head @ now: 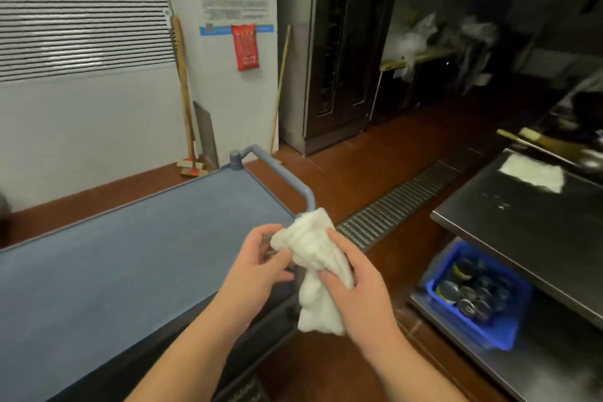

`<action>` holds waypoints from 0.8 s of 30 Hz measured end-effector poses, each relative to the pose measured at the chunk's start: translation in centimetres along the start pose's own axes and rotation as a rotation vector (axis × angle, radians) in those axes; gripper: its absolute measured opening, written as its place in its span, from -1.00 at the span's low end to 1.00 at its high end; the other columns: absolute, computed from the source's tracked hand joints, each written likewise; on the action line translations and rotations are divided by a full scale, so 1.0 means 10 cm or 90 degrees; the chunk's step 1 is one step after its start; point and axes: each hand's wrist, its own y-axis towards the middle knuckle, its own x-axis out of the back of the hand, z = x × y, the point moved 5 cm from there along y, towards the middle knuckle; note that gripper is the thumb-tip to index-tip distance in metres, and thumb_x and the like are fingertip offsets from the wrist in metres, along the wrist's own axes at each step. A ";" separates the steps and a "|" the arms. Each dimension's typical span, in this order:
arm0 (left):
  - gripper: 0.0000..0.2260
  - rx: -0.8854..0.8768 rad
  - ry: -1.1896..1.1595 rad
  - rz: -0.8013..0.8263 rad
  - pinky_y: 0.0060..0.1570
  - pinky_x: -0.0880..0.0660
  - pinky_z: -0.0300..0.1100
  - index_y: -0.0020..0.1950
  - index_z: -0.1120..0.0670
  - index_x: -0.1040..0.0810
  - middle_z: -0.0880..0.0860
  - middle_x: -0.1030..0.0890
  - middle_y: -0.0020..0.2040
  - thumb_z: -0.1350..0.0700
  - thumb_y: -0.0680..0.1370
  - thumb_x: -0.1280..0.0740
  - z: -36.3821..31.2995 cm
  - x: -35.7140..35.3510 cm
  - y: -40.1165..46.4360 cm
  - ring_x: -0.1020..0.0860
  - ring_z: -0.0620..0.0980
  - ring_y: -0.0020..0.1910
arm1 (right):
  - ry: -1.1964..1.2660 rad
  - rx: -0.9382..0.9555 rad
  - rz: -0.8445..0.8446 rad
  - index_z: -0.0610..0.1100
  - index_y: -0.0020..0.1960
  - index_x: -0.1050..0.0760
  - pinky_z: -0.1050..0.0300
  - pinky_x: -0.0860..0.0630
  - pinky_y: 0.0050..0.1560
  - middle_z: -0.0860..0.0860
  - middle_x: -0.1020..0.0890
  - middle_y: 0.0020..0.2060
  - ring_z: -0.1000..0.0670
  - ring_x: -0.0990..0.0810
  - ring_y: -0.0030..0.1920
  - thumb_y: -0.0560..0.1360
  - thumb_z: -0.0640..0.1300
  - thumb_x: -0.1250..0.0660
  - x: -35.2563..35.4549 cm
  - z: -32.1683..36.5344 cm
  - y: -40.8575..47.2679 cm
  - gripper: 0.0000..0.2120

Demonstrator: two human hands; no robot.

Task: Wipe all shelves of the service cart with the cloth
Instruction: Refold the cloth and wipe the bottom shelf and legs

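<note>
A grey-blue service cart (137, 248) fills the left half of the view, its top shelf bare, with a tubular handle (277, 173) along its right end. Just over the cart's near right corner a bunched white cloth (315, 248) hangs between both hands. My left hand (261, 268) pinches the cloth's upper left edge. My right hand (355, 287) grips its right side, fingers curled into the folds. The lower shelves of the cart are hidden under the top one.
A steel table (522, 222) stands at the right, with a white cloth (532, 174) on top and a blue crate (479, 294) of cans on its lower shelf. A floor drain grate (401, 202) runs between cart and table. Brooms (187, 108) lean on the back wall.
</note>
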 end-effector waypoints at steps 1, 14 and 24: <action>-0.78 -0.007 0.006 0.010 -0.01 -0.63 -0.05 0.19 -0.12 -0.46 -0.07 -0.60 0.11 0.13 0.59 -0.31 -0.04 -0.19 0.16 -0.63 -0.07 0.04 | 0.000 0.002 -0.015 0.29 0.33 -0.38 0.57 -0.36 0.11 0.34 -0.53 0.22 0.48 -0.45 0.19 0.56 -0.19 -0.40 0.18 -0.05 0.13 -0.50; -0.77 -0.036 -0.026 0.040 0.00 -0.63 0.04 0.22 -0.02 -0.46 -0.01 -0.63 0.07 0.18 0.59 -0.31 -0.56 -2.55 2.09 -0.64 0.04 0.03 | 0.158 -0.018 -0.002 -0.03 0.32 -0.51 0.36 -0.53 0.07 0.09 -0.66 0.02 0.08 -0.62 0.12 0.61 -0.31 -0.29 2.48 -0.55 2.09 -0.66; -0.76 -0.060 -0.046 -0.046 -0.12 -0.64 -0.12 0.26 0.05 -0.46 0.05 -0.62 0.06 0.22 0.60 -0.26 -0.72 -2.53 3.44 -0.67 0.04 -0.06 | 0.106 0.057 -0.058 0.11 0.30 -0.50 0.43 -0.50 0.03 0.28 -0.63 0.11 0.23 -0.59 0.15 0.58 -0.19 -0.39 2.90 -0.62 3.53 -0.65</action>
